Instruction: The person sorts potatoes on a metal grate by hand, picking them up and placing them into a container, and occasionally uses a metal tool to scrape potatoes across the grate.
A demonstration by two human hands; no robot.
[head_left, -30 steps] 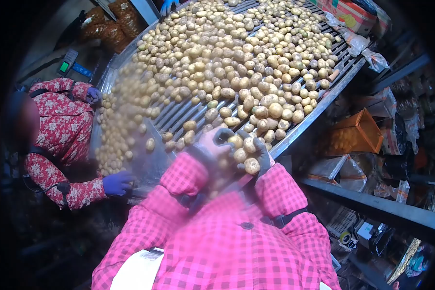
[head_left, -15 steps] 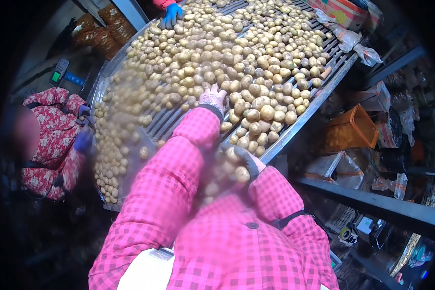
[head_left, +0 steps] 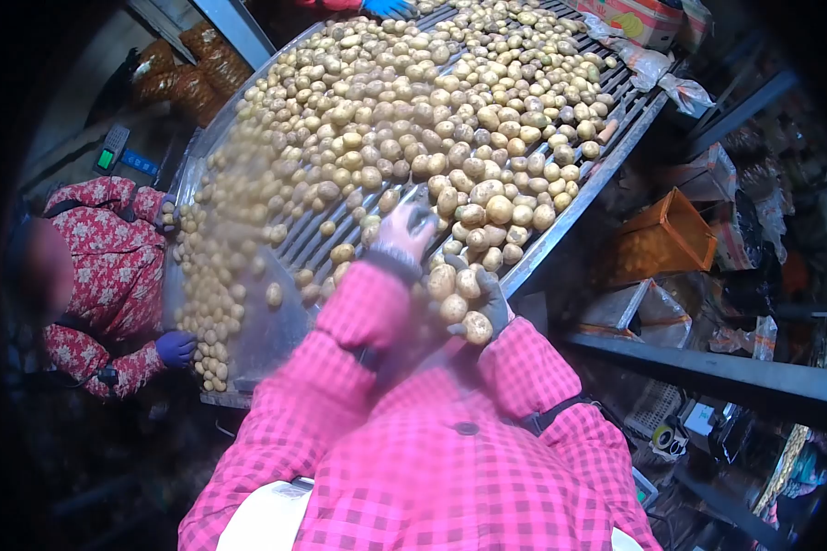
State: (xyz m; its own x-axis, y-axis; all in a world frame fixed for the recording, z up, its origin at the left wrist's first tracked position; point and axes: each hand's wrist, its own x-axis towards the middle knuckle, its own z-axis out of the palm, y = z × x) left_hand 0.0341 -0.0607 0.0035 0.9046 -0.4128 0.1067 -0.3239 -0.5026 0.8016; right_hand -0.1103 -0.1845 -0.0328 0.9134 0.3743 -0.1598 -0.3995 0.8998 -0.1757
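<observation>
Near the front edge of a slatted sorting table (head_left: 311, 241) piled with potatoes (head_left: 368, 110), my left hand (head_left: 404, 231) is in a pale glove with grey on it. Its fingers look curled, and whatever lies under them is hidden. To the right and closer to my body, my right hand (head_left: 494, 305) wears a dark grey glove and is cupped around several potatoes (head_left: 453, 308). Loose potatoes lie just beyond both hands on the slats.
At the left, a person in a red floral jacket (head_left: 110, 243) has a purple-gloved hand (head_left: 175, 348) by the table. A blue-gloved hand (head_left: 388, 7) shows at the far edge. An orange crate (head_left: 666, 241) and a metal beam (head_left: 717, 372) stand at right.
My left hand has drawn back slightly, its fingers more curled. My right hand has turned so more potatoes show. The blue-gloved hand moved up and right; the person at left spread their hands apart.
</observation>
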